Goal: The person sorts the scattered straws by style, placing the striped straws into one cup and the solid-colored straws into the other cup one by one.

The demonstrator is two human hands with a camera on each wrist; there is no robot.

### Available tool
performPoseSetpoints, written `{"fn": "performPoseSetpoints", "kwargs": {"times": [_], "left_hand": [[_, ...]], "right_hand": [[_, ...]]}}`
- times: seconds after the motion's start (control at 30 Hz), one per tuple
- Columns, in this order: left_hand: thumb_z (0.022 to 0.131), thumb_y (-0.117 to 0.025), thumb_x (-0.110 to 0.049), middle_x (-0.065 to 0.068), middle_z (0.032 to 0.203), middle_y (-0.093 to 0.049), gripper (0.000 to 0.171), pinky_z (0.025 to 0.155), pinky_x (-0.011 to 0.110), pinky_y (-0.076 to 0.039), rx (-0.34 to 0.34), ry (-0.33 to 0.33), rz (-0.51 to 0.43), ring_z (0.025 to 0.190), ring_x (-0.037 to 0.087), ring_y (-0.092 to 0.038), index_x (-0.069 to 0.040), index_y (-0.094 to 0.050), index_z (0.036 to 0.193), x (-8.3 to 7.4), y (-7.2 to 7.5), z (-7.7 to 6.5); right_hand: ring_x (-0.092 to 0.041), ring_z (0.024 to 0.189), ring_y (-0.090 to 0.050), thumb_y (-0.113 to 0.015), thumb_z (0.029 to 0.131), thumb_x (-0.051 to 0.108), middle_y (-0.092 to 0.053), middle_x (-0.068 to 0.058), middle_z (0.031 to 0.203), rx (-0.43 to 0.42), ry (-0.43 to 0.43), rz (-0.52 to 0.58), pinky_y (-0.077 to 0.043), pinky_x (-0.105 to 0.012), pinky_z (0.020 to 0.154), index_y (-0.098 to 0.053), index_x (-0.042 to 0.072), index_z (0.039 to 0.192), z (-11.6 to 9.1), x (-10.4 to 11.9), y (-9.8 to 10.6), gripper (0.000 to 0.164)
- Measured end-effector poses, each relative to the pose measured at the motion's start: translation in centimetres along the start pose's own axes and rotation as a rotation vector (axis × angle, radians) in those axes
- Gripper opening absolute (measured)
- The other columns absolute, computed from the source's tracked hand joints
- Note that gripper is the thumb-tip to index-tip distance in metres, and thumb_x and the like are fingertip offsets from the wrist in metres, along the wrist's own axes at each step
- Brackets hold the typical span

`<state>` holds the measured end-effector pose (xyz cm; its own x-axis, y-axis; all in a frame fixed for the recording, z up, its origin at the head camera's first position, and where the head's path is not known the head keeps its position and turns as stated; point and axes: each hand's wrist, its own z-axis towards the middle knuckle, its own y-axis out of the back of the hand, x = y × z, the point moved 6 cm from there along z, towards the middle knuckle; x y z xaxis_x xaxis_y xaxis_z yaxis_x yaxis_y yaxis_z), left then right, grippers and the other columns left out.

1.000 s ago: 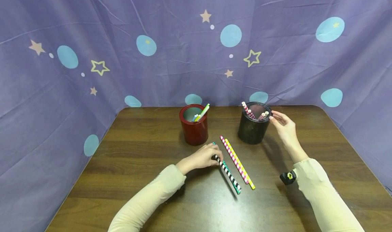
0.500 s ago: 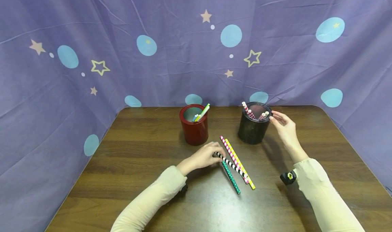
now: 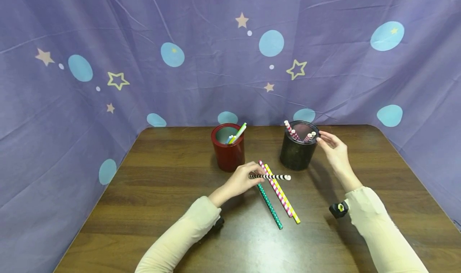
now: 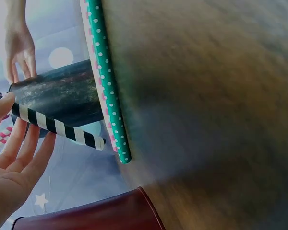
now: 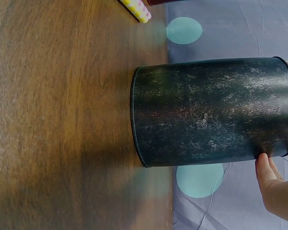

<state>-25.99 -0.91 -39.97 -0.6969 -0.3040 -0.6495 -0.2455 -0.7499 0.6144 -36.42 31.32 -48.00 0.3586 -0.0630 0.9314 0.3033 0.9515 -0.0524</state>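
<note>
In the head view my left hand (image 3: 243,179) pinches one end of a black-and-white striped paper straw (image 3: 278,177), raised and pointing right. The left wrist view shows thumb and fingertips around this straw (image 4: 62,128). Under it lie a green dotted straw (image 3: 270,207), a pink-and-white striped straw (image 3: 276,189) and a yellow one (image 3: 292,211). My right hand (image 3: 335,151) touches the black cylindrical container (image 3: 297,157) at the right of its rim. Fingertips (image 5: 264,163) rest against its outer wall in the right wrist view. Several pink-patterned straws (image 3: 289,125) stand inside.
A red cylindrical container (image 3: 229,157) holding several green, white, yellow and blue straws (image 3: 237,133) stands left of the black one. Both are on a brown wooden table (image 3: 162,177). A purple curtain (image 3: 216,85) with stars and blue ovals hangs behind.
My left hand has lifted the black-and-white straw off the green one. Its free end has swung up and back, from pointing toward the near edge to pointing right. My right hand has stayed put.
</note>
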Motion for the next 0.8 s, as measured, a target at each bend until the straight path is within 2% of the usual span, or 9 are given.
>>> {"fn": "performPoseSetpoints", "kwargs": {"times": [0.17, 0.4, 0.8], "left_hand": [[0.072, -0.069, 0.001, 0.010, 0.081, -0.060, 0.013, 0.068, 0.030, -0.053, -0.073, 0.008, -0.074, 0.075, 0.020, -0.061, 0.000, -0.061, 0.083, -0.3, 0.4, 0.4], [0.073, -0.063, 0.011, 0.021, 0.081, -0.059, 0.014, 0.067, 0.036, -0.054, -0.120, 0.066, -0.146, 0.074, 0.031, -0.062, 0.009, -0.057, 0.084, -3.8, 2.1, 0.9], [0.075, -0.062, 0.009, 0.021, 0.083, -0.062, 0.015, 0.067, 0.031, -0.054, -0.238, 0.135, -0.178, 0.075, 0.030, -0.061, 0.008, -0.056, 0.089, -4.4, 2.8, 1.9]], "right_hand": [[-0.011, 0.096, -0.058, -0.068, 0.078, 0.020, -0.062, -0.004, 0.104, -0.002, -0.004, -0.012, -0.047, -0.015, 0.077, -0.060, 0.008, 0.113, 0.0, 0.0, 0.0, 0.038], [-0.011, 0.096, -0.058, -0.069, 0.077, 0.021, -0.062, -0.004, 0.105, -0.006, -0.014, -0.002, -0.047, -0.014, 0.077, -0.060, 0.008, 0.113, 0.0, -0.3, 0.1, 0.039], [-0.010, 0.097, -0.058, -0.068, 0.077, 0.023, -0.062, -0.004, 0.106, -0.002, -0.015, -0.030, -0.047, -0.013, 0.077, -0.059, 0.010, 0.114, 0.1, -0.4, 0.1, 0.040]]}}
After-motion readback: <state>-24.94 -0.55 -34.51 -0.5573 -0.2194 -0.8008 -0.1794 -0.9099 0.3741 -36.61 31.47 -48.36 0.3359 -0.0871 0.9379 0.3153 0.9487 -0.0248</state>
